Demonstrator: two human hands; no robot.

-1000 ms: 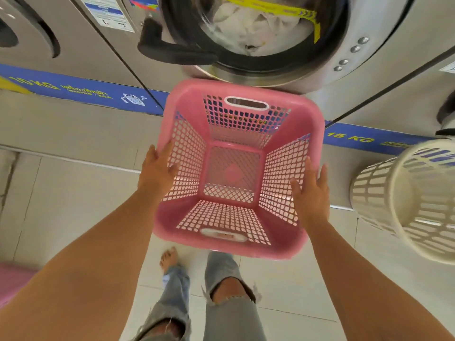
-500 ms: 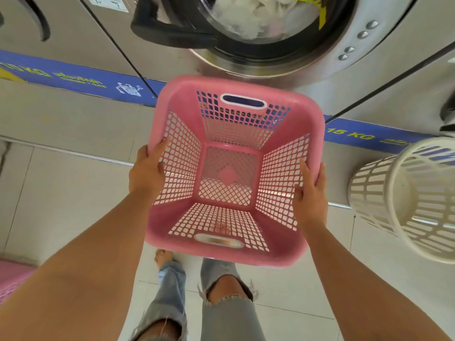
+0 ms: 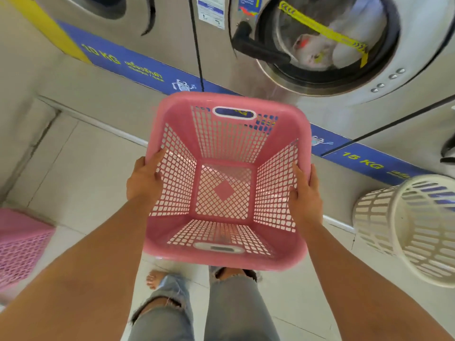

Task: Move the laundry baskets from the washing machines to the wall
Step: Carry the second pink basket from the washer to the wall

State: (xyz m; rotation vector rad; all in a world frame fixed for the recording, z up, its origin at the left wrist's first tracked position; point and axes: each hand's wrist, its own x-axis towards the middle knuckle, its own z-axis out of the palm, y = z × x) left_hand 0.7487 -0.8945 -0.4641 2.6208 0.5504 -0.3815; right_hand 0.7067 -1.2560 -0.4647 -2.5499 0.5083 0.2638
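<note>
Pink basket [image 3: 229, 183]: held off the floor, empty, in front of the washers [image 3: 320, 45], above the knees.
Left hand [image 3: 144, 179]: clamped on the basket's left rim, thumb laid inside the mesh wall.
Right hand [image 3: 305, 195]: clamped on the right rim, thumb inside.
White basket [image 3: 413, 227]: seen at the right, tilted, apart from the pink one.
Second pink basket [image 3: 19, 242]: partly seen at the left edge.
Washer door: shut on laundry.
</note>
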